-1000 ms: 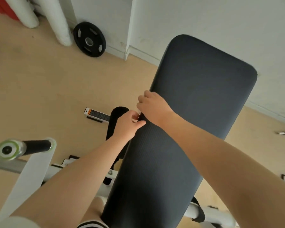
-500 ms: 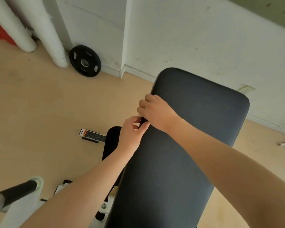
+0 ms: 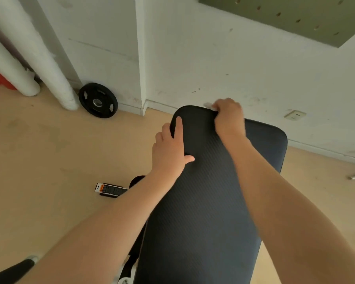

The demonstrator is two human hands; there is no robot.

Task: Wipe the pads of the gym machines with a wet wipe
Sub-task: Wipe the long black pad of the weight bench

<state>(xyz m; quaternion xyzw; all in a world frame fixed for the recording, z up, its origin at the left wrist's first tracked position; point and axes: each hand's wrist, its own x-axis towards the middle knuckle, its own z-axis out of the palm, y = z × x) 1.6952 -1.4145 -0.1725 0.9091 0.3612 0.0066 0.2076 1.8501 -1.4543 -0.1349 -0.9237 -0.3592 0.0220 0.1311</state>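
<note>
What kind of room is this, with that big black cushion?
Probably a small gym. The long padded bench belongs to a workout machine, a black weight plate leans against the wall, and a pegboard hangs above.

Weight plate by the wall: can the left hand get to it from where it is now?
Probably not. The left hand rests on the pad's left edge, while the weight plate leans on the wall across bare floor, well beyond it. Nothing blocks the way; it looks too far.
</note>
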